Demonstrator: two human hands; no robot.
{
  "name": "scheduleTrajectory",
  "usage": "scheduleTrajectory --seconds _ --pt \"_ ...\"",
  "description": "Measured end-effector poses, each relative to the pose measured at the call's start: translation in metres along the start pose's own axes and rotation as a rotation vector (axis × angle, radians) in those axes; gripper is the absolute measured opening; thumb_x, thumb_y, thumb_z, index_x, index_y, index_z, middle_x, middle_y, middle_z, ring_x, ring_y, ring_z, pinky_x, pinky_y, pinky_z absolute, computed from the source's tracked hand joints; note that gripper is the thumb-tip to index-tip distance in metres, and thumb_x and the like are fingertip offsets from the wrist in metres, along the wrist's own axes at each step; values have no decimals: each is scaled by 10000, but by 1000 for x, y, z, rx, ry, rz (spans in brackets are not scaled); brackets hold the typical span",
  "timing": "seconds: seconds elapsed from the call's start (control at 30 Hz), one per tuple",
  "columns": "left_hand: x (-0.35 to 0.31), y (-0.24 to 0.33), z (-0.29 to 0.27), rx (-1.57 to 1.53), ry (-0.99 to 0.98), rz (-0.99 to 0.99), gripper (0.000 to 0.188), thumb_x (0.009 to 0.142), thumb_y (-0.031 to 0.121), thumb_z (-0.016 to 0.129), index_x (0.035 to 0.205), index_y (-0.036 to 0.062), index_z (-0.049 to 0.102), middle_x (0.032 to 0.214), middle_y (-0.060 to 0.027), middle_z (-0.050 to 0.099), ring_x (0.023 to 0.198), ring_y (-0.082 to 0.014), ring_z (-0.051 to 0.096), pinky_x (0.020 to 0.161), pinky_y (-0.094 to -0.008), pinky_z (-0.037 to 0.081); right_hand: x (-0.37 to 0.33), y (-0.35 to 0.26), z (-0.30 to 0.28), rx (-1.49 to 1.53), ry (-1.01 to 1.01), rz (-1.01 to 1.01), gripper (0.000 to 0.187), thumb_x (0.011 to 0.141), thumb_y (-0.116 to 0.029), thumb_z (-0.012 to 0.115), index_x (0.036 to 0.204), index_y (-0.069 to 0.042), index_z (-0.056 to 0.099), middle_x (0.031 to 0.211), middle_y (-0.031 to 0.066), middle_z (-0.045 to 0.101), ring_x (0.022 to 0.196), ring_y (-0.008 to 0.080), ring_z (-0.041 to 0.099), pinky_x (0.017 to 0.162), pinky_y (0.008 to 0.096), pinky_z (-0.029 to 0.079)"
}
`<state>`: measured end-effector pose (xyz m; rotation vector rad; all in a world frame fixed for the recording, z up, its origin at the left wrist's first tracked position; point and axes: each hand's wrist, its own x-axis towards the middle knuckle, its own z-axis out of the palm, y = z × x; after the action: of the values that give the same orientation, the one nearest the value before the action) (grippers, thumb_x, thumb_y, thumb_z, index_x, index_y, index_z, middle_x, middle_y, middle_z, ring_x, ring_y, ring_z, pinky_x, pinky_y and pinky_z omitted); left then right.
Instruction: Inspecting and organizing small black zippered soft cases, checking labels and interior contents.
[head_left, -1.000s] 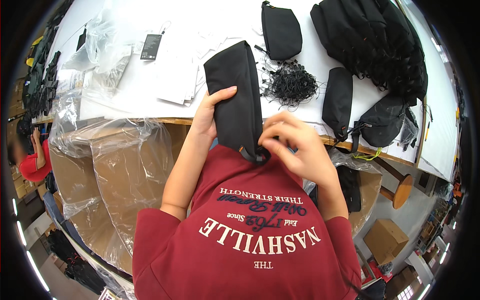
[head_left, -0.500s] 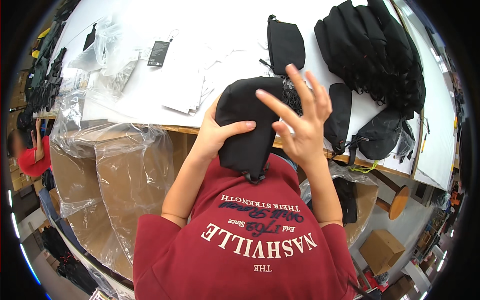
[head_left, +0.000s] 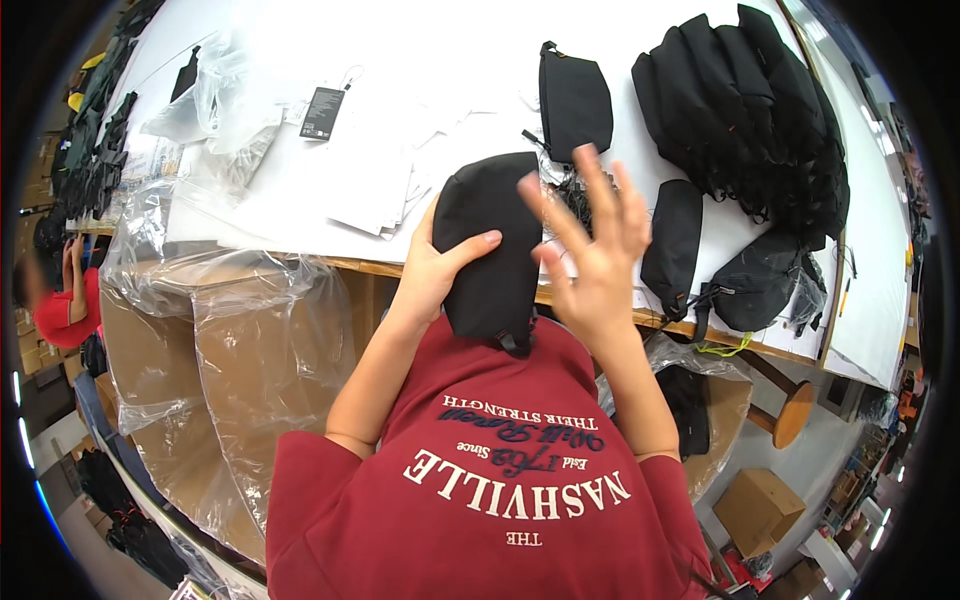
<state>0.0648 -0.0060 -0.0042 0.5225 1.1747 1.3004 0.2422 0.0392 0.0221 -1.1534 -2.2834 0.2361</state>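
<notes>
One black pouch (head_left: 490,245) sits at the middle of the view, upright over the near edge of the white table (head_left: 300,190), its lower end with a small strap tab hanging down against the person's red shirt (head_left: 500,460). The left hand (head_left: 440,265) clasps its left edge, thumb laid across the front and the fingers hidden behind. The right hand (head_left: 590,250), at about 3 o'clock from the pouch, is wide open with fingers spread, holding nothing, its fingertips just beside the pouch's upper right corner. Three more black pouches lie singly on the table: one at 12 o'clock (head_left: 575,100), a narrow one at 3 o'clock (head_left: 672,240), and a rounder one (head_left: 760,285) beyond it. A heap of black bags (head_left: 750,110) fills the 1 o'clock corner; their number cannot be told. One dark hang tag (head_left: 322,112) lies at 11 o'clock among clear plastic bags (head_left: 215,110) and white papers (head_left: 375,195). Plastic-lined cardboard boxes (head_left: 250,360) stand at 8 o'clock.
</notes>
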Motion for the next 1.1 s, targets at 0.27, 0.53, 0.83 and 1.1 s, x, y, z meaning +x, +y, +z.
scheduleTrajectory --seconds 0.27,0.53,0.83,1.1 --pt "0 -3 -1 48 -42 47 594 773 37 723 1310 1 473 1188 -106 584 1084 -172 564 921 -297 465 7 28 20 -20 140 184 439 947 -393 484 1349 -223 532 1489 130 337 1385 342 232 1110 486 127" --pt "2 -5 -2 19 53 30 509 833 50 663 1301 7 467 1165 -101 584 1056 -165 574 878 -288 490 -6 21 34 -45 115 297 506 863 -405 607 1302 -156 564 1444 115 396 1356 363 270 1099 452 180" --pt "0 -4 -28 -102 -137 -62 410 899 252 604 1241 59 484 1258 -122 516 1163 -221 511 937 -346 433 -10 3 1 392 -181 -85 629 692 64 613 1288 -124 542 1160 114 582 1023 317 584 837 384 480" --pt "-5 16 -46 438 -211 347 504 798 49 725 1254 33 510 1207 -69 570 1103 -150 543 953 -281 412 -21 14 -11 937 -169 260 521 740 -6 700 1222 -65 510 1110 100 607 1009 179 606 842 277 484"
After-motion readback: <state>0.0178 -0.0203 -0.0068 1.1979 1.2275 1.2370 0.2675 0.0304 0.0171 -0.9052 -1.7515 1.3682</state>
